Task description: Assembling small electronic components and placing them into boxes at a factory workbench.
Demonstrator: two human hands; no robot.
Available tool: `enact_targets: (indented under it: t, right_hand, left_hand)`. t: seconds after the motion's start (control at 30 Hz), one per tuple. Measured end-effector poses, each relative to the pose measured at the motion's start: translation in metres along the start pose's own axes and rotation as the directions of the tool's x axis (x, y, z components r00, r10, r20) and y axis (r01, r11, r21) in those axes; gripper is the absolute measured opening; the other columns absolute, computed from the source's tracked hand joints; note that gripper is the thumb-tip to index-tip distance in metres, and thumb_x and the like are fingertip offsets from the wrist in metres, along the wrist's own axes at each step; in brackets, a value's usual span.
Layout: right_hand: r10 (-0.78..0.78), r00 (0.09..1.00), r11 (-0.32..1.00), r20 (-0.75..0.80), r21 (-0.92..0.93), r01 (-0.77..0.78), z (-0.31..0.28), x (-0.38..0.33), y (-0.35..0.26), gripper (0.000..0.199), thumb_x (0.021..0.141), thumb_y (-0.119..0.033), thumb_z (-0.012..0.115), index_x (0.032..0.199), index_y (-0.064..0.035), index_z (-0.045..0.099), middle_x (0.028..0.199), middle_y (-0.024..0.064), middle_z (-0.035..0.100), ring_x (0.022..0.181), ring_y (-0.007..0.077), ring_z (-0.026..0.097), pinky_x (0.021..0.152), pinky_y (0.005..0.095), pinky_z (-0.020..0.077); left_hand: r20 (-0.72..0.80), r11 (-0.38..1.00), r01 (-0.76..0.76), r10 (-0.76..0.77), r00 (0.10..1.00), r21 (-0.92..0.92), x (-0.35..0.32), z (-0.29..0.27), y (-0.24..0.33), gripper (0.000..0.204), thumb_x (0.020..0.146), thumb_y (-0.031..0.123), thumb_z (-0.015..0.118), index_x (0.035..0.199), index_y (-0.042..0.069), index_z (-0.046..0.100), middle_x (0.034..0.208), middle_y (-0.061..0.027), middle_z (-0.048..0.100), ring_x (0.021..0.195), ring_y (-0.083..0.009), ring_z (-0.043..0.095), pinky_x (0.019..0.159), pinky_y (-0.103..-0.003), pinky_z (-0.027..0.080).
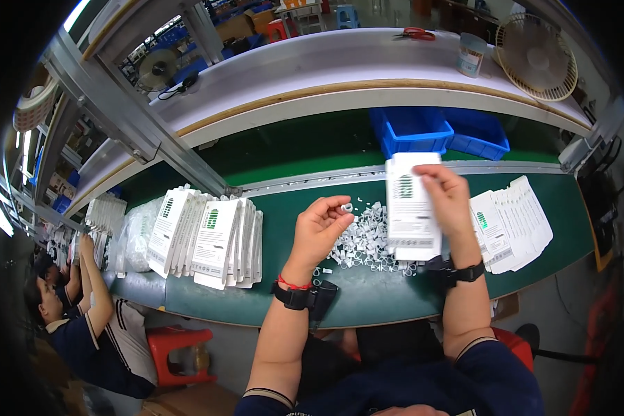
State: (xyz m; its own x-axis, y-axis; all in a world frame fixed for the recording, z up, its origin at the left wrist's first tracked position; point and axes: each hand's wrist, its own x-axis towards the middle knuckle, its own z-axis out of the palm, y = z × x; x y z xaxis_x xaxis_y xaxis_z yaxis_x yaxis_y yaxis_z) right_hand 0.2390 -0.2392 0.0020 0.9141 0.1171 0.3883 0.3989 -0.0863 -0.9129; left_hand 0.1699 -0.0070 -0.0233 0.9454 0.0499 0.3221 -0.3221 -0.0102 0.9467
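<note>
My left hand [318, 230] pinches a small white plastic ring-shaped piece [347, 207] between thumb and fingertips. Beneath and beside it, a loose heap of similar white plastic pieces [360, 239] is spread over the green tabletop. To the right, my right hand [449, 197] grips a flat white box [410, 225] with green and grey print, raised over the heap's right side. Further right, a fanned stack of like white boxes [513, 225] lies on the table. Two upright rows of these boxes [222, 239] stand left of my left hand.
Two blue bins [417, 139] sit behind the heap, under a white shelf [291, 73]. Red-handled scissors [416, 33], a cup [471, 55] and a fan [537, 55] are on the shelf. At left are a clear plastic bag [140, 236], a seated co-worker [83, 326] and a red stool [177, 353].
</note>
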Motion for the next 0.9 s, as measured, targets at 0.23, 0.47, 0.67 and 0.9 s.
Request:
enact_targets:
  t: [0.23, 0.47, 0.67, 0.9]
  right_hand:
    - [-0.023, 0.967, 0.995, 0.255, -0.083, 0.046, 0.049, -0.024, -0.014, 0.014, 0.080, -0.008, 0.065, 0.091, 0.0007, 0.065, 0.086, 0.0093, 0.066, 0.082, 0.0157, 0.061, 0.073, 0.0264, 0.0473]
    - [-0.082, 0.941, 0.988, 0.330, -0.101, 0.121, 0.056, -0.029, -0.016, 0.010, 0.079, -0.008, 0.065, 0.085, 0.0004, 0.065, 0.079, 0.0105, 0.064, 0.074, 0.0195, 0.061, 0.067, 0.0288, 0.0462]
    - [-0.108, 0.936, 0.981, 0.334, -0.118, 0.155, 0.059, -0.033, -0.018, 0.007, 0.078, -0.008, 0.062, 0.079, -0.0006, 0.062, 0.074, 0.0144, 0.061, 0.068, 0.0282, 0.061, 0.061, 0.0330, 0.0462]
    - [-0.150, 0.943, 0.968, 0.297, -0.150, 0.202, 0.062, -0.033, -0.013, 0.007, 0.076, -0.007, 0.061, 0.075, -0.0003, 0.059, 0.072, 0.0150, 0.060, 0.067, 0.0302, 0.060, 0.060, 0.0340, 0.0459]
  left_hand:
    - [0.070, 0.985, 0.079, -0.069, 0.995, -0.153, -0.002, 0.001, -0.002, 0.016, 0.083, 0.000, 0.061, 0.099, -0.001, 0.060, 0.090, -0.0026, 0.056, 0.077, -0.0071, 0.053, 0.067, -0.019, 0.045]
    - [0.106, 0.987, -0.054, 0.038, 0.994, 0.148, -0.004, 0.000, 0.001, 0.012, 0.083, 0.002, 0.062, 0.095, 0.000, 0.059, 0.089, -0.0021, 0.057, 0.080, -0.0084, 0.055, 0.069, -0.020, 0.044]
    - [0.115, 0.981, -0.030, 0.008, 0.993, 0.191, -0.004, -0.001, 0.001, 0.010, 0.082, 0.004, 0.064, 0.091, 0.001, 0.061, 0.087, -0.0008, 0.057, 0.076, -0.0049, 0.052, 0.063, -0.017, 0.039]
    - [0.068, 0.981, 0.010, -0.023, 0.997, 0.192, -0.003, 0.004, 0.003, 0.011, 0.077, 0.003, 0.068, 0.085, -0.002, 0.062, 0.075, 0.0012, 0.054, 0.057, -0.0011, 0.040, 0.050, -0.016, 0.034]
